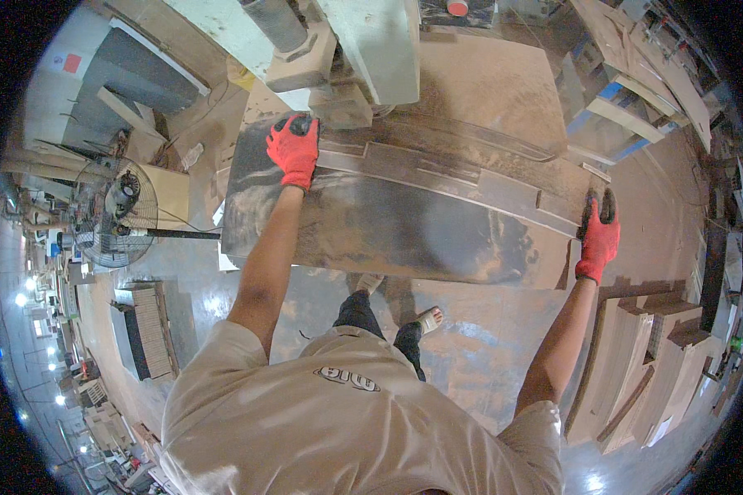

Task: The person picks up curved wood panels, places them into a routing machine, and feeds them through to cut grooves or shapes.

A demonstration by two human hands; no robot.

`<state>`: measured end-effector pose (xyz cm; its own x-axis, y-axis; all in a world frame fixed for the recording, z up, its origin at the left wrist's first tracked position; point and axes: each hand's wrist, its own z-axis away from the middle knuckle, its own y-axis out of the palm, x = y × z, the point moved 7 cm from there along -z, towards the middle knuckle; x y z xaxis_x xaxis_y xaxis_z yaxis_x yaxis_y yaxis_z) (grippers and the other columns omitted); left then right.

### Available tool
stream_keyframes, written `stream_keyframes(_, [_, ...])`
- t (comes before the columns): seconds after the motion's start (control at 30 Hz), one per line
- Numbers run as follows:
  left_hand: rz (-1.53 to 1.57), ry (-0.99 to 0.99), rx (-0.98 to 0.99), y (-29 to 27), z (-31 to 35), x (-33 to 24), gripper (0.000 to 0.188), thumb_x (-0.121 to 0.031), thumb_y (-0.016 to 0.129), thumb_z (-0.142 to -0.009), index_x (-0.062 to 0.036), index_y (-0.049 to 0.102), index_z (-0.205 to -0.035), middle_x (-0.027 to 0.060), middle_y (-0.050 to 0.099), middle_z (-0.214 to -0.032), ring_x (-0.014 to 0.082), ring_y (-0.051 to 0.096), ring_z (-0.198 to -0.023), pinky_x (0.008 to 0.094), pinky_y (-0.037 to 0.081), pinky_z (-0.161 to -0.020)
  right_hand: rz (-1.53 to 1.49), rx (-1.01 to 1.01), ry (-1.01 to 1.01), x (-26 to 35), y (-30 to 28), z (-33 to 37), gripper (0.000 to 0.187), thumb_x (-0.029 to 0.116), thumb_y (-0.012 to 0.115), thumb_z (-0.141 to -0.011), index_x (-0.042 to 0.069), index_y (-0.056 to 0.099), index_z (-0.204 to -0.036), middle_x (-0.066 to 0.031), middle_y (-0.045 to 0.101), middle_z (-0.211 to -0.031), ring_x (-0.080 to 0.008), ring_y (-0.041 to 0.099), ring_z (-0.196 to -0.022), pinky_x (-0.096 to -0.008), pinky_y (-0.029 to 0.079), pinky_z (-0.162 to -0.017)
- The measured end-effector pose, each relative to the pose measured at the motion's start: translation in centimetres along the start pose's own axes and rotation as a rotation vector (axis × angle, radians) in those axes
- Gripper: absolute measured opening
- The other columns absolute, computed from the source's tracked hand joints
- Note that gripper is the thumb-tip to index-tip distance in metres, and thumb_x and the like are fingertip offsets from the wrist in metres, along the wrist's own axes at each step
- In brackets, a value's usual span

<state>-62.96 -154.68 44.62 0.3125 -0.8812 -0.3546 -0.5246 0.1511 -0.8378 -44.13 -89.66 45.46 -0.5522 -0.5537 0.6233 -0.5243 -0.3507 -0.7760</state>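
A long, narrow wooden board (pixel 437 183) with stepped notches along its length lies across a dark, dusty machine table (pixel 388 235). My left hand (pixel 294 153), in a red glove with black fingertips, grips the board's left end, close beside the machine's lower block (pixel 341 106). At the far right end of the board, my right hand (pixel 600 233) in a matching glove is closed round its tip, near the table's right edge. The undersides of both hands' grips are hidden. Sawdust is spread over the tabletop around the board.
Above the table hangs a pale green machine body (pixel 376 49). A caged fan (pixel 117 212) stands to the left. Stacked wooden pieces lie on the floor at right (pixel 636 363) and left (pixel 144 330). A rack with boards (pixel 627 99) stands at the far right.
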Motion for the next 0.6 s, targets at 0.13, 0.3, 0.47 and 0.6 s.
stream_keyframes(0.13, [0.019,-0.025,-0.021,-0.1,0.2,0.0,0.046,-0.059,0.073,-0.075,-0.0306,0.072,-0.112,0.0177,0.055,-0.134,0.0383,0.047,-0.127,0.0514,0.038,-0.104,-0.042,0.026,0.038,-0.1,-0.6,0.4,0.058,0.057,0.066,-0.087,0.03,0.06,-0.138,-0.0112,0.07,-0.113,-0.0271,0.069,-0.092,-0.0428,0.053,-0.08])
stream_keyframes(0.3, [0.001,0.046,-0.044,0.0,0.4,-0.4,0.049,-0.06,0.074,-0.074,-0.0303,0.072,-0.113,0.0187,0.055,-0.134,0.0396,0.048,-0.126,0.0517,0.038,-0.104,0.035,-0.052,-0.008,0.9,-2.0,1.0,0.057,0.053,0.067,-0.088,0.025,0.061,-0.137,-0.0107,0.071,-0.113,-0.0244,0.069,-0.091,-0.04,0.052,-0.08])
stream_keyframes(0.47, [-0.002,0.046,-0.076,-0.3,0.7,-0.8,0.05,-0.058,0.075,-0.073,-0.0285,0.073,-0.114,0.018,0.057,-0.132,0.0393,0.048,-0.126,0.0517,0.038,-0.104,-0.115,0.074,0.122,0.1,-2.0,1.5,0.058,0.05,0.066,-0.089,0.018,0.06,-0.138,-0.0099,0.068,-0.125,-0.0278,0.066,-0.11,-0.0395,0.05,-0.091])
stream_keyframes(0.6, [0.019,0.062,-0.058,-0.5,0.7,-1.3,0.051,-0.057,0.075,-0.073,-0.0271,0.073,-0.114,0.017,0.058,-0.13,0.0385,0.049,-0.126,0.0514,0.039,-0.103,0.013,-0.053,0.061,-0.3,-2.7,1.7,0.057,0.054,0.068,-0.087,0.026,0.061,-0.136,-0.0084,0.07,-0.118,-0.0251,0.067,-0.105,-0.0397,0.051,-0.088])
